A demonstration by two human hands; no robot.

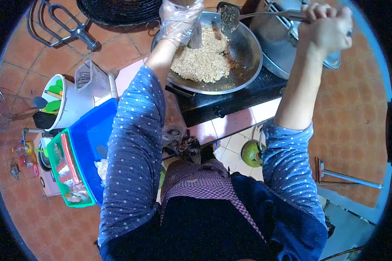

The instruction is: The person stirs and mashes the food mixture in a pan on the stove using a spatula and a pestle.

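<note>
A wide metal wok [247,71] holds a pale, crumbly mixture [200,63], with darker brown crumbs at its right side. Over the wok's far left rim is my left hand [180,21], in a clear plastic glove. Its fingers are closed around a greyish, rounded object [196,37], mostly hidden by the hand, so I cannot make out its kind. My right hand [326,29] grips the handle of a metal spatula [265,14], off to the right of the wok. The spatula's crumb-covered blade hangs above the wok's far side.
Under the wok is a black stove [231,102] on a tiled counter. A large metal pot [272,52] stands to the right. On the left are a white bucket [76,108] of utensils, a blue tray [91,126], a green basket [80,202] and a mixer beater [80,35].
</note>
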